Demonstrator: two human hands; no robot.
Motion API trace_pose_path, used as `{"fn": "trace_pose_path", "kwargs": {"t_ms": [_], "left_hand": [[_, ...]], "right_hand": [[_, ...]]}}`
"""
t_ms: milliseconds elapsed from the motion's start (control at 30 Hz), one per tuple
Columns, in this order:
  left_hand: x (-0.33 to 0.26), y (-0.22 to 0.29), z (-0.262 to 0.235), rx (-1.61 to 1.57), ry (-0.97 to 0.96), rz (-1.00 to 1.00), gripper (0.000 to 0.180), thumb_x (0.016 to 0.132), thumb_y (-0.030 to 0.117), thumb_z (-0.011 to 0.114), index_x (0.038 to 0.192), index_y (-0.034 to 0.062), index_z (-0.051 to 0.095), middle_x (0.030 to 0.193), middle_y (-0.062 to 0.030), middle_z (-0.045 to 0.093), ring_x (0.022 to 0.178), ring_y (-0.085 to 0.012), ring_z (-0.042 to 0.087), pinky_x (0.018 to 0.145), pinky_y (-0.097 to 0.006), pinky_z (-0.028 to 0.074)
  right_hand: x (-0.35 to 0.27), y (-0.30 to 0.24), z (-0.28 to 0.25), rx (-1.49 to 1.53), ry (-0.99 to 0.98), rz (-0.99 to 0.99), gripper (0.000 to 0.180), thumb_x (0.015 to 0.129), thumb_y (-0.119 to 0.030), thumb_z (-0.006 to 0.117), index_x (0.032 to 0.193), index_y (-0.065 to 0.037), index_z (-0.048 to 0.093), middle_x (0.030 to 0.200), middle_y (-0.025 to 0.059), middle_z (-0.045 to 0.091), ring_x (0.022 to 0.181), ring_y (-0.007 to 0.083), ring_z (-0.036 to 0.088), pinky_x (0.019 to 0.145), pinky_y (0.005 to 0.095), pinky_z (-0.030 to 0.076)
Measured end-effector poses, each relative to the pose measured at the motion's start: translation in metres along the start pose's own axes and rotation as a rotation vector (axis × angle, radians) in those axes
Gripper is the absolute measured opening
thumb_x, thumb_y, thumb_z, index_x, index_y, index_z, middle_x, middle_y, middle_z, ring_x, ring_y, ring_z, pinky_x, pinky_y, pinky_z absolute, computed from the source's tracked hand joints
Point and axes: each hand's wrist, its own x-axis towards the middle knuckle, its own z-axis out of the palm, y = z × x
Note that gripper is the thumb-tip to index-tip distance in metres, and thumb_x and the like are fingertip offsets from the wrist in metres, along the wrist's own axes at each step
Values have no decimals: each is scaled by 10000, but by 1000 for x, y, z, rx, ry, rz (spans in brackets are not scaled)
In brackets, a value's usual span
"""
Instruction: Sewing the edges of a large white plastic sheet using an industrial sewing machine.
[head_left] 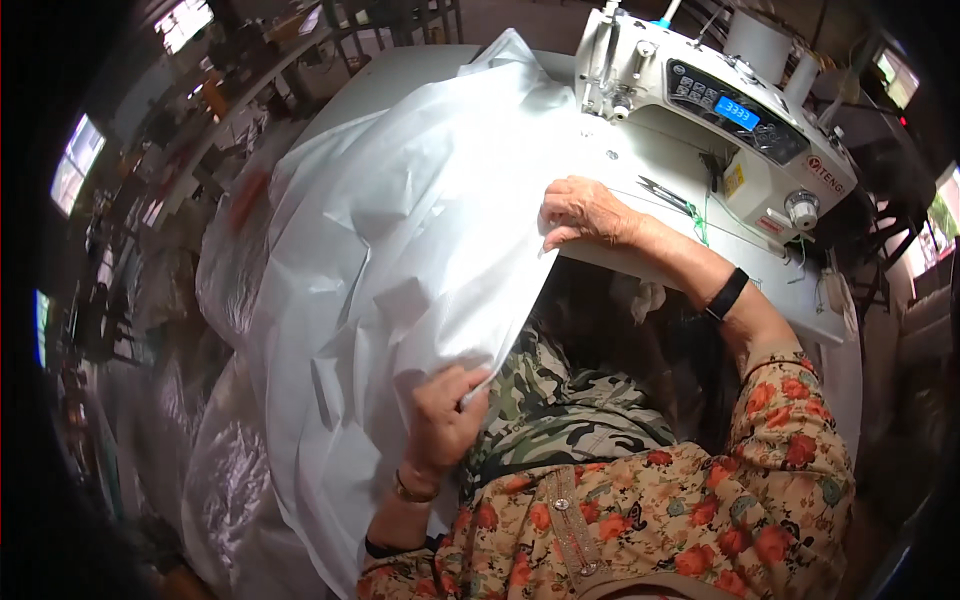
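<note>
A large sheet of white, slightly shiny fabric [400, 230] lies rumpled over the sewing table and hangs down toward my lap. My left hand [450, 415] is closed on its near right edge, low by my thigh. Farther up the same edge, my right hand [588, 212] pinches the fabric at the table's front edge. Between the two hands the edge runs fairly straight. The far part of the cloth reaches the needle area of a white sewing machine [690, 85]; glare hides whether it lies under the presser foot.
Thread snips [665, 194] with a green cord lie on the table right of my right hand. The machine's handwheel [802, 210] is at the right. Clear plastic sheeting [235, 480] hangs at the left. A thread cone [757, 45] stands behind the machine.
</note>
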Motion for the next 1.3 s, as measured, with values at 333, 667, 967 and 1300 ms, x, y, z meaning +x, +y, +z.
{"fn": "trace_pose_path", "kwargs": {"t_ms": [333,667,967,1300], "left_hand": [[8,1,43,400,-201,366,140,748,51,629,686,63,503,613,-87,447,550,-265,543,520,-365,449],[30,-5,43,436,-244,528,203,719,66,638,626,82,459,603,-82,428,524,-249,514,525,-370,439],[66,-11,48,532,-253,536,205,713,73,654,642,85,463,600,-82,440,535,-256,525,530,-376,426],[83,-10,49,541,-158,463,164,755,70,625,667,74,486,610,-97,490,538,-269,553,532,-390,434]], "right_hand": [[-6,35,-16,-313,220,236,507,790,-519,719,930,-50,584,933,112,573,964,335,579,867,450,478],[-20,-1,-4,-193,249,561,524,828,-528,696,967,-26,630,974,151,627,992,341,594,934,461,426],[-24,14,2,-293,97,600,701,896,-550,612,1297,14,500,1335,231,508,1264,374,449,1095,469,300],[-43,-49,7,-247,533,341,327,839,-257,735,989,7,614,857,168,621,799,361,591,734,425,469]]}}
